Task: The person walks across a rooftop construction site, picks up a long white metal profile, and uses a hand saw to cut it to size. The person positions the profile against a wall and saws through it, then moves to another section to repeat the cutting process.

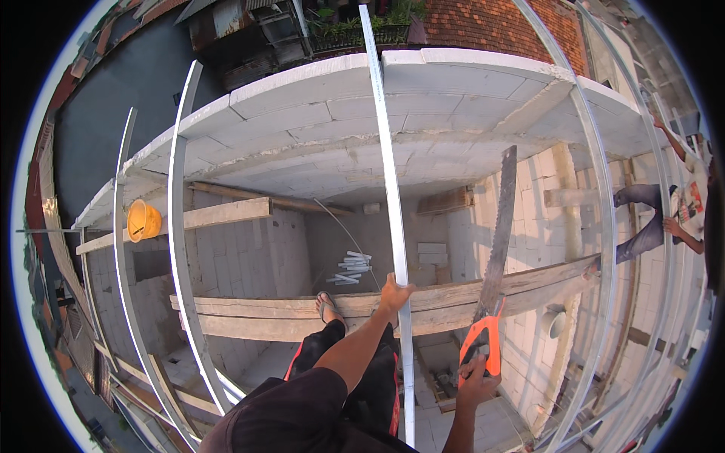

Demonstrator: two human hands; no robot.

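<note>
My left hand (394, 295) is closed round a long silver metal beam (388, 166), which runs from above the far wall down past my legs. My right hand (478, 381) grips a handsaw (495, 264) by its orange handle. The saw's dark, toothed blade points away from me and up, to the right of the beam and apart from it. My sandalled left foot rests on wooden planks (249, 315) that span the room below.
More metal beams (177, 174) stand left and right. A yellow bucket (143, 220) sits on a plank at left. A pale block wall (294, 98) curves across the far side. Cut white pieces (353, 266) lie on the floor far below. Another person (653, 208) is at right.
</note>
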